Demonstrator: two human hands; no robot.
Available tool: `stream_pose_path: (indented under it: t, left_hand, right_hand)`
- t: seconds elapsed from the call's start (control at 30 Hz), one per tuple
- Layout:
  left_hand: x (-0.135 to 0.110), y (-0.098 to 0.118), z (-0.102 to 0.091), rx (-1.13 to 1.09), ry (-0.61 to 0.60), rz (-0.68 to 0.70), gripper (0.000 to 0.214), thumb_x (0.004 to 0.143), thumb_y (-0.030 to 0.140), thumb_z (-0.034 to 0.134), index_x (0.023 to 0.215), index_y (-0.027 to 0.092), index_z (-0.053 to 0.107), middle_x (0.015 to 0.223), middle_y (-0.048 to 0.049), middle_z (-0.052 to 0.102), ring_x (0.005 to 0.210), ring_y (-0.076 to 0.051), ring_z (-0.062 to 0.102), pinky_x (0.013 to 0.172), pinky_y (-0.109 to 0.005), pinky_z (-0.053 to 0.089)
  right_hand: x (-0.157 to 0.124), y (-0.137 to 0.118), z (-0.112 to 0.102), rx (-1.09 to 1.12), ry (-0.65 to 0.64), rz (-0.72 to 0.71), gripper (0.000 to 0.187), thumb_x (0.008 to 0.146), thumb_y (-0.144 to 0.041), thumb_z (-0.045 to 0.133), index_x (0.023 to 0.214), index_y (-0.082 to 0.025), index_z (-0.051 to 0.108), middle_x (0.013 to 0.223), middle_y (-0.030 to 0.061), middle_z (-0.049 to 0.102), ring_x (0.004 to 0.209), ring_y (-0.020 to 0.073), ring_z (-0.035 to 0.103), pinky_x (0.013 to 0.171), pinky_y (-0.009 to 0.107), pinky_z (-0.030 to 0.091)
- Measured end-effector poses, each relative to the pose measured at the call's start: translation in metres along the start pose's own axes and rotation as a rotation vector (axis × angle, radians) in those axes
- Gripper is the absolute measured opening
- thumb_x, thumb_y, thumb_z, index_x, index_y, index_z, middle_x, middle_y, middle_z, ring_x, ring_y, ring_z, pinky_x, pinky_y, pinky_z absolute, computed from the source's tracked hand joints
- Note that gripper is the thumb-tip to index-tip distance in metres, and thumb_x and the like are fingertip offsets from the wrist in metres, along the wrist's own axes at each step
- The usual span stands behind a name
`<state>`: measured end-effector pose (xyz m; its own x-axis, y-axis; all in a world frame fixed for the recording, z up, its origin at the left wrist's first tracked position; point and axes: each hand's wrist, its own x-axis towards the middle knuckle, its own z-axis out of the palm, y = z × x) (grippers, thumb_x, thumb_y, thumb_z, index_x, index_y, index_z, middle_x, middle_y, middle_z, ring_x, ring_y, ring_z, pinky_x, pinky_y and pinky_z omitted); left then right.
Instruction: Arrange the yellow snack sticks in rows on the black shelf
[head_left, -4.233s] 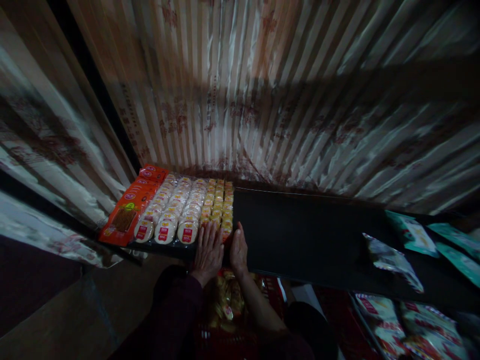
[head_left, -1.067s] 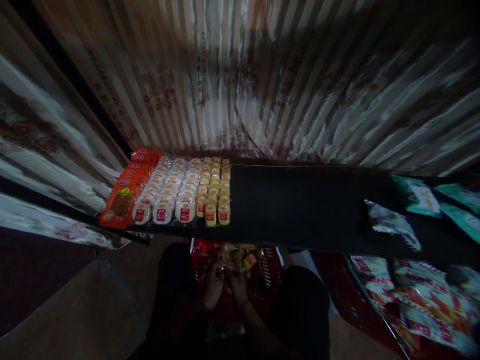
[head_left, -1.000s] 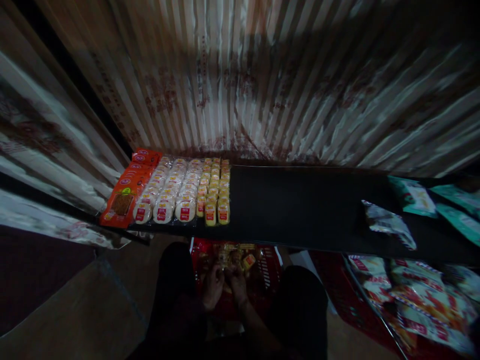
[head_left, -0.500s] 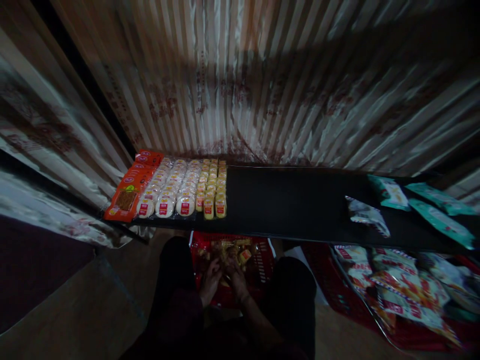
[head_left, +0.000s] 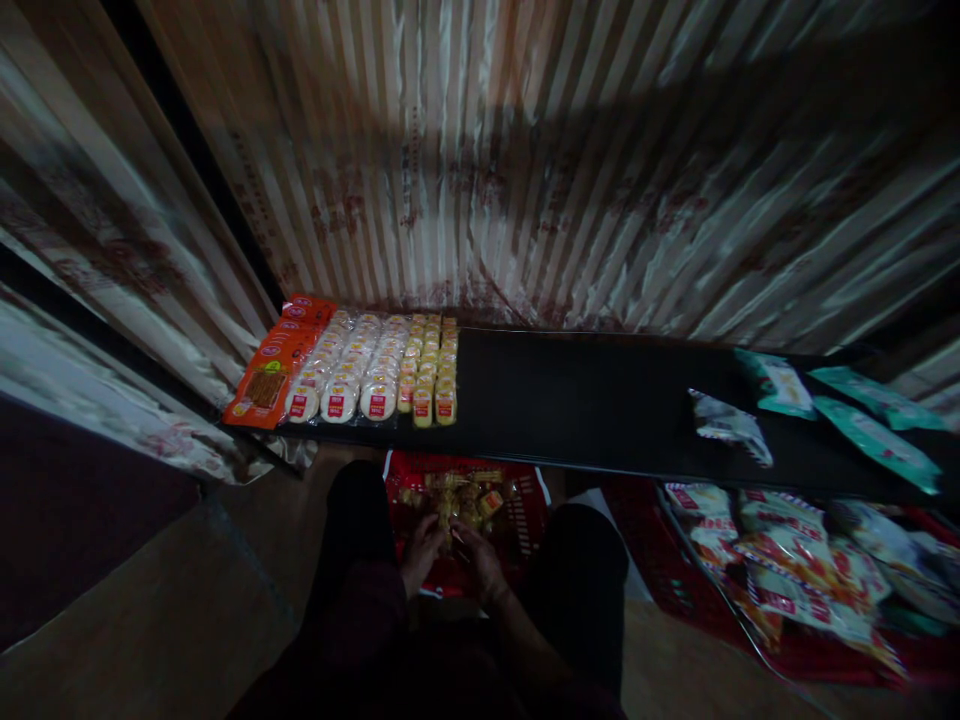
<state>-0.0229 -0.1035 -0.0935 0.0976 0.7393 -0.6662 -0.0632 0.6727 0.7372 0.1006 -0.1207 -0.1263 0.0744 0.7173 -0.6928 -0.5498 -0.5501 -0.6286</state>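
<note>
Low between my knees, a red basket (head_left: 529, 520) holds loose small yellow-wrapped snacks (head_left: 469, 492). My left hand (head_left: 423, 553) is inside its near left part, fingers curled in toward the middle. Facing it, my right hand (head_left: 480, 560) is also curled. The fingertips of both nearly meet around small yellow-wrapped snacks (head_left: 448, 533); dim light hides how many there are. One packet with an orange-and-white label (head_left: 491, 502) lies just beyond my right hand.
Above the basket runs a black shelf (head_left: 555, 400). On its left stand orange snack bags (head_left: 262, 380), rows of round white packets (head_left: 337, 400) and yellow packets (head_left: 435, 375). Green bags (head_left: 877, 440) and a silvery bag (head_left: 727, 425) lie right. Another red basket (head_left: 817, 660) holds bagged snacks.
My right hand has drawn back toward me from among the yellow-wrapped snacks, and my fingertips are now closer together. The view has shifted slightly.
</note>
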Motion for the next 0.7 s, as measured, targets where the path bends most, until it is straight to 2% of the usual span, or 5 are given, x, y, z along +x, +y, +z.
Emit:
stream_pose_path:
  t: [0.27, 0.47, 0.57, 0.7]
  left_hand:
    - [0.002, -0.004, -0.002, 0.034, 0.028, -0.018, 0.051, 0.066, 0.041, 0.071, 0.111, 0.020, 0.058, 0.114, -0.0090, 0.065, 0.106, -0.023, 0.059, 0.079, -0.029, 0.047]
    - [0.011, -0.017, -0.005, -0.011, 0.039, -0.051, 0.039, 0.070, 0.032, 0.067, 0.106, 0.018, 0.059, 0.098, -0.0052, 0.068, 0.086, -0.017, 0.065, 0.071, -0.024, 0.047]
    - [0.015, -0.021, -0.006, -0.050, 0.026, -0.037, 0.039, 0.069, 0.030, 0.067, 0.105, 0.016, 0.059, 0.091, -0.0049, 0.069, 0.076, -0.014, 0.065, 0.068, -0.024, 0.046]
    - [0.016, -0.020, -0.009, -0.064, 0.014, -0.071, 0.044, 0.066, 0.036, 0.069, 0.103, 0.015, 0.061, 0.083, -0.0051, 0.070, 0.068, -0.014, 0.064, 0.065, -0.024, 0.045]
  right_hand:
    - [-0.006, -0.003, 0.000, -0.033, -0.031, -0.012, 0.041, 0.045, -0.041, 0.078, 0.081, -0.020, 0.074, 0.093, 0.0049, 0.071, 0.089, 0.0188, 0.060, 0.077, 0.026, 0.042]
    - [-0.009, -0.001, -0.001, 0.031, -0.034, -0.010, 0.040, 0.047, -0.041, 0.076, 0.081, -0.020, 0.072, 0.096, 0.0064, 0.070, 0.095, 0.0209, 0.061, 0.077, 0.027, 0.044]
    - [-0.006, 0.001, -0.001, 0.084, -0.057, -0.030, 0.038, 0.048, -0.039, 0.077, 0.080, -0.020, 0.070, 0.093, 0.0061, 0.070, 0.091, 0.0203, 0.063, 0.073, 0.026, 0.046]
    - [-0.003, 0.004, -0.002, 0.150, -0.068, -0.030, 0.036, 0.048, -0.034, 0.081, 0.078, -0.019, 0.069, 0.085, 0.0051, 0.070, 0.080, 0.0179, 0.065, 0.069, 0.024, 0.048]
